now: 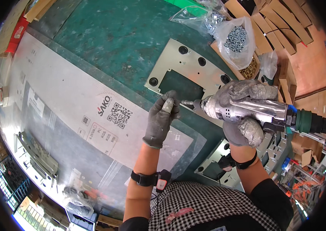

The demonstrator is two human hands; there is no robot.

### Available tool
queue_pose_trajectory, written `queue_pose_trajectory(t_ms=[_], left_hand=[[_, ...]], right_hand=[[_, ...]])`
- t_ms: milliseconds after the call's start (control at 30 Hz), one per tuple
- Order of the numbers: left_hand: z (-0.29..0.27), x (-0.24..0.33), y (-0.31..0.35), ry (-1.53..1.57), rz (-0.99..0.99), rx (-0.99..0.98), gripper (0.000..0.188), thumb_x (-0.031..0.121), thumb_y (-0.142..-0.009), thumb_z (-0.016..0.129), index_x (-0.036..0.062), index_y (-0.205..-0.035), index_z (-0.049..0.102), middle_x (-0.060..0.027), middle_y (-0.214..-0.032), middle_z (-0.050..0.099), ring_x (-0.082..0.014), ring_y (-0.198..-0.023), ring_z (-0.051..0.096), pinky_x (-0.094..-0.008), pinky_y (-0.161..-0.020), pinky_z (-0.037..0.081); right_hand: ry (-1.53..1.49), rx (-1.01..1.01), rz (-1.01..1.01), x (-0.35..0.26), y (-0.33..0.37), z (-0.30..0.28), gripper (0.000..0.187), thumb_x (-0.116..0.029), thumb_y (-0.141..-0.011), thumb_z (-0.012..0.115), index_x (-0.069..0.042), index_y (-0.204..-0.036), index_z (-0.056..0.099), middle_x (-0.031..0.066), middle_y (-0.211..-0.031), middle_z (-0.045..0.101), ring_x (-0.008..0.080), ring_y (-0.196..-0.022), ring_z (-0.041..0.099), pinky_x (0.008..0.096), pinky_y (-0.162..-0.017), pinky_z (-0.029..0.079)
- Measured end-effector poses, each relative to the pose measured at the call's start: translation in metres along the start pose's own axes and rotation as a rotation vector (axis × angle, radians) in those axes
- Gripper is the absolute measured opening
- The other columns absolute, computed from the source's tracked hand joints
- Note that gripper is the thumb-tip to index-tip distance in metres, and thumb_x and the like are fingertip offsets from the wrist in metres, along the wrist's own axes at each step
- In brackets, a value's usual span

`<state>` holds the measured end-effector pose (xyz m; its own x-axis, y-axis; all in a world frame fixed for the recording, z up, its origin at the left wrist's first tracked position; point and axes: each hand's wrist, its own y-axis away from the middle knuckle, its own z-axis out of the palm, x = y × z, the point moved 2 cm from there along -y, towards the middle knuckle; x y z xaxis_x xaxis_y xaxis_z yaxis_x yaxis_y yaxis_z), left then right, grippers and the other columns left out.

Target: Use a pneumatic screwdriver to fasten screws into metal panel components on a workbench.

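My right hand (252,91), in a worn grey glove, is wrapped around a silver air screwdriver (234,110). The tool lies nearly level, its bit (188,102) pointing left and a dark green fitting (305,121) at its rear. My left hand (160,121), also gloved, has thumb and fingertips pinched together just beside the bit's tip. What sits between those fingertips is too small or hidden to name. Beyond both hands lies a flat metal plate (172,57) with a large rectangular cutout and round black feet; the tool covers part of it.
An open plastic bag of silver screws (236,39) and a box of brass-coloured screws (250,69) stand at the far right, near cardboard pieces (282,23). A plastic-covered printed board (66,88) spans the left of the green tabletop (105,38). Another metal plate (203,168) lies near me.
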<state>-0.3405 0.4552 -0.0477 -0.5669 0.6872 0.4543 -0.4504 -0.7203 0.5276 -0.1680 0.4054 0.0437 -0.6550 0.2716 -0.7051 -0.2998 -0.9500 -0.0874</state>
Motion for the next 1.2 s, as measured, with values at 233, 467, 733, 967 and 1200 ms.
queue_pose_trajectory(t_ms=[233,467,733,967,1200], left_hand=[[-0.014,0.013,0.004,-0.078,0.004,0.057,0.022,0.021,-0.090,0.055,0.0045,-0.105,0.057,0.0001,-0.082,0.054,-0.0080,-0.063,0.045,-0.0219,-0.054,0.039],[-0.019,0.016,0.002,0.075,-0.017,-0.035,0.021,0.021,-0.089,0.057,0.0041,-0.102,0.058,-0.0006,-0.082,0.054,-0.0089,-0.066,0.046,-0.0219,-0.055,0.039],[-0.021,0.018,0.003,0.100,-0.065,-0.101,0.025,0.029,-0.089,0.056,0.0065,-0.099,0.056,0.0002,-0.078,0.051,-0.0081,-0.064,0.043,-0.0210,-0.052,0.036],[-0.012,0.028,0.007,-0.148,-0.123,-0.073,0.031,0.024,-0.092,0.051,0.0001,-0.110,0.050,-0.0068,-0.092,0.055,-0.0145,-0.078,0.055,-0.0273,-0.064,0.049],[-0.029,0.034,0.008,-0.029,0.028,-0.019,0.034,0.013,-0.092,0.047,-0.0020,-0.123,0.041,-0.0151,-0.116,0.052,-0.0235,-0.102,0.057,-0.0310,-0.080,0.052]], right_hand=[[-0.038,0.183,0.003,0.001,-0.007,0.002,0.058,-0.036,-0.077,0.065,-0.007,-0.121,0.043,0.0120,-0.117,0.049,0.0274,-0.106,0.050,0.0433,-0.090,0.042],[0.203,-0.247,-0.127,0.016,-0.040,0.054,0.071,-0.046,-0.068,0.072,-0.006,-0.120,0.044,0.0118,-0.110,0.052,0.0261,-0.097,0.053,0.0399,-0.082,0.046],[-0.006,-0.257,0.160,0.031,-0.043,0.035,0.062,-0.045,-0.079,0.053,-0.005,-0.124,0.039,0.0140,-0.119,0.046,0.0291,-0.108,0.045,0.0439,-0.091,0.038],[-0.112,-0.352,0.115,0.054,-0.080,0.015,0.061,-0.051,-0.089,0.031,-0.005,-0.130,0.036,0.0156,-0.132,0.040,0.0323,-0.122,0.039,0.0490,-0.103,0.030],[-0.272,-0.382,-0.027,0.097,-0.118,0.002,0.074,-0.063,-0.084,0.029,-0.005,-0.128,0.039,0.0174,-0.124,0.047,0.0351,-0.114,0.047,0.0506,-0.097,0.037]])
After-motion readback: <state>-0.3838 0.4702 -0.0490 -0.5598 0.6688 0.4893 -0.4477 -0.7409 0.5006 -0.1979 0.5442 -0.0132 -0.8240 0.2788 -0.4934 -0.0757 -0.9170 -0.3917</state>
